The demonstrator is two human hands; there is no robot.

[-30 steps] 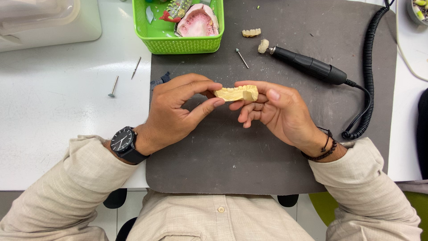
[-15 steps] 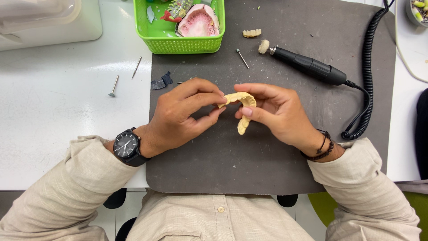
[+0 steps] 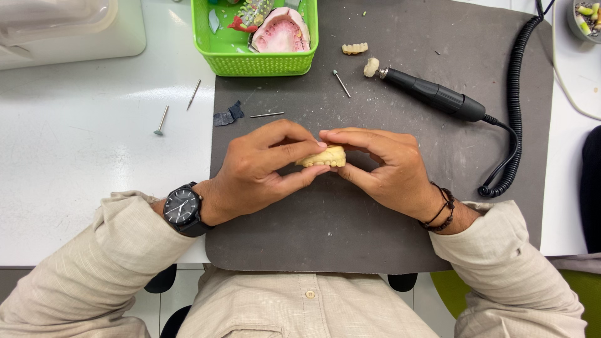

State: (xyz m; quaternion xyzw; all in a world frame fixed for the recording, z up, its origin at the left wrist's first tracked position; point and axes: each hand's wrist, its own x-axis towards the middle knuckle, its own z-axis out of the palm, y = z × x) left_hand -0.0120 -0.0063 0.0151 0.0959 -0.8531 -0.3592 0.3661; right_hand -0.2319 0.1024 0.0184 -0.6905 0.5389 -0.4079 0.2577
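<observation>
A pale yellow dental cast of a row of teeth is held between both hands over the dark grey mat. My left hand pinches its left end with thumb and forefinger. My right hand grips its right end, fingers curled over the top. Most of the cast is hidden by the fingers. A black wristwatch is on my left wrist, dark bead bracelets on my right.
A black handpiece with a coiled cord lies at the mat's upper right. A green basket holds a pink denture mould. A small tooth piece, loose burs and a dark scrap lie nearby.
The cast has been turned in my fingers: half a second ago it showed as an open arch, now it lies level with its teeth facing me. Both hands have closed in around it.
</observation>
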